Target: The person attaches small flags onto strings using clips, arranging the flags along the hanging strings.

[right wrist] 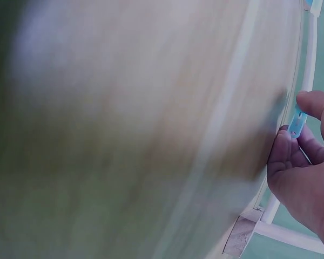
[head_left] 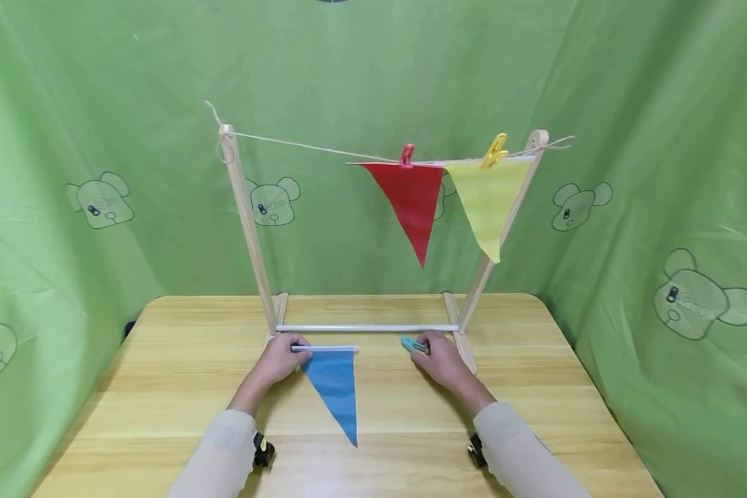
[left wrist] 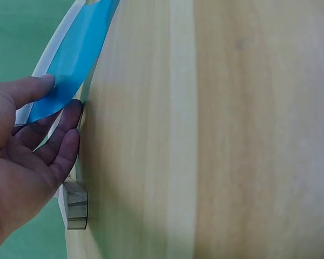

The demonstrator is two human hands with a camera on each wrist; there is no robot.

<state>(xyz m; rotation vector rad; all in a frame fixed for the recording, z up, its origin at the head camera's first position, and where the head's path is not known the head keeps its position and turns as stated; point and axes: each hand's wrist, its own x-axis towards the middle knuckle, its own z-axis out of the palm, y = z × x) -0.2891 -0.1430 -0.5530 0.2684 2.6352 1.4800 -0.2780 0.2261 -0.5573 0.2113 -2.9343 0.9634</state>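
A blue triangular pennant (head_left: 336, 387) with a white top edge hangs from my left hand (head_left: 281, 358). In the left wrist view, thumb and fingers pinch the pennant (left wrist: 75, 59) at one end of that white edge. My right hand (head_left: 440, 358) pinches a small turquoise clothespin (head_left: 413, 344), which also shows between thumb and fingers in the right wrist view. Above, a red pennant (head_left: 411, 200) hangs on a sagging string (head_left: 305, 145) under a red clothespin (head_left: 407, 155). Beside it on the right, a yellow pennant (head_left: 488, 200) hangs from a yellow clothespin (head_left: 494, 151).
The string is tied between two wooden posts (head_left: 249, 221) joined low down by a white rod (head_left: 367, 328). Wooden feet (head_left: 463, 346) stand on the wood-grain table (head_left: 398, 443). A green curtain (head_left: 373, 76) with bear-like drawings surrounds the table.
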